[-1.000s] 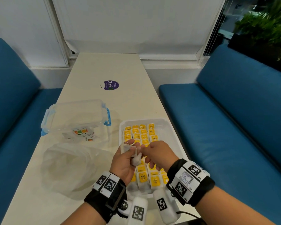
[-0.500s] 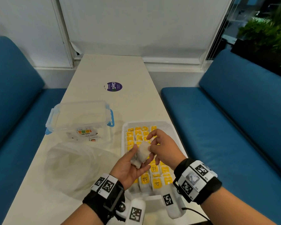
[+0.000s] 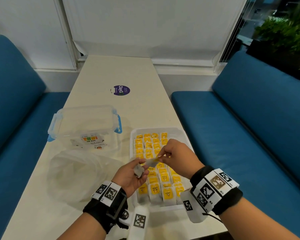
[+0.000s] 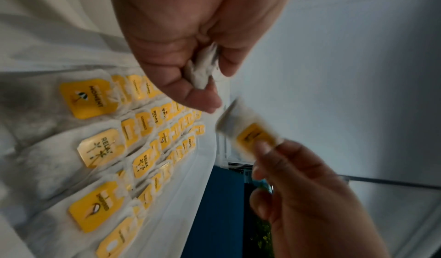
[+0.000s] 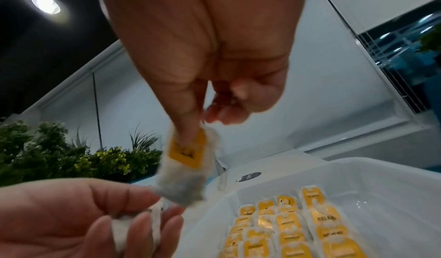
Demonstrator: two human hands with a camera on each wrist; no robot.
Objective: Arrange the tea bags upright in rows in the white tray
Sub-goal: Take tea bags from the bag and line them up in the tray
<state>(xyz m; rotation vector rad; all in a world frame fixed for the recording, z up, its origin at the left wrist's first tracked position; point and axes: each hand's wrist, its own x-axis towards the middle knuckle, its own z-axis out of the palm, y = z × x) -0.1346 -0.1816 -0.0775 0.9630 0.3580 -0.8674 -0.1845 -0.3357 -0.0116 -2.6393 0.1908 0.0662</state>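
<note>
A white tray (image 3: 186, 137) near the table's right edge holds several rows of tea bags (image 3: 160, 177) with yellow tags, also seen in the left wrist view as tea bags (image 4: 102, 148) and in the right wrist view as tea bags (image 5: 286, 224). My right hand (image 3: 161, 157) pinches one tea bag (image 3: 151, 162) by its yellow tag, above the tray; this tea bag (image 5: 183, 169) hangs blurred from my thumb. My left hand (image 3: 139, 168), palm up beside it, grips another white tea bag (image 3: 138, 171), seen as a tea bag (image 4: 203, 73) between curled fingers.
A clear lidded box (image 3: 83, 125) with blue clips stands left of the tray. A crumpled clear plastic bag (image 3: 80, 172) lies in front of it. A purple round sticker (image 3: 121, 90) marks the table's middle. Blue benches (image 3: 249, 129) flank the table.
My hands have drawn apart: the right hand has pulled one tea bag away from the bundle in the left hand. The head view has tilted slightly.
</note>
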